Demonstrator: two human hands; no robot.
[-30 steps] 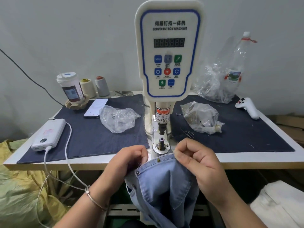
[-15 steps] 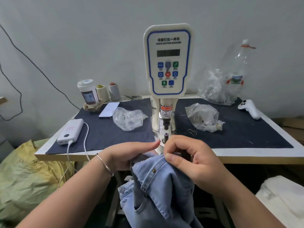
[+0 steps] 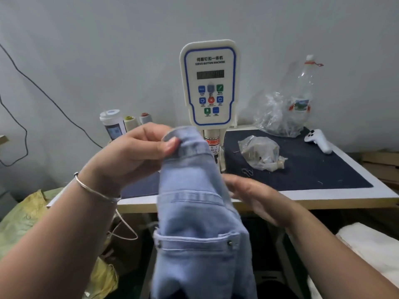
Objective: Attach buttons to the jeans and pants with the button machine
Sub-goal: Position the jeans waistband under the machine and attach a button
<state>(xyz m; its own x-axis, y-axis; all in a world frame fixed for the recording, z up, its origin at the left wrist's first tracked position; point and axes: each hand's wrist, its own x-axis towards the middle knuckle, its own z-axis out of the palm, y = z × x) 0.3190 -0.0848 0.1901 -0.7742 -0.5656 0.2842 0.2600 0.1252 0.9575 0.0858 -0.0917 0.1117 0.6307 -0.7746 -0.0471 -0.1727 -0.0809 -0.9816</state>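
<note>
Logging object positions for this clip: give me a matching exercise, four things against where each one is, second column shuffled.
Things:
1. jeans
2. white controller
3. thread spools
4. small plastic bag

Places:
A. far right edge of the dark mat
B. pinched at the waistband by the left hand, hanging in front of the button machine
C. at the back left, beside a cup
D. on the mat just right of the machine column

Pairs: 1-B, 2-A, 3-C, 4-D
</note>
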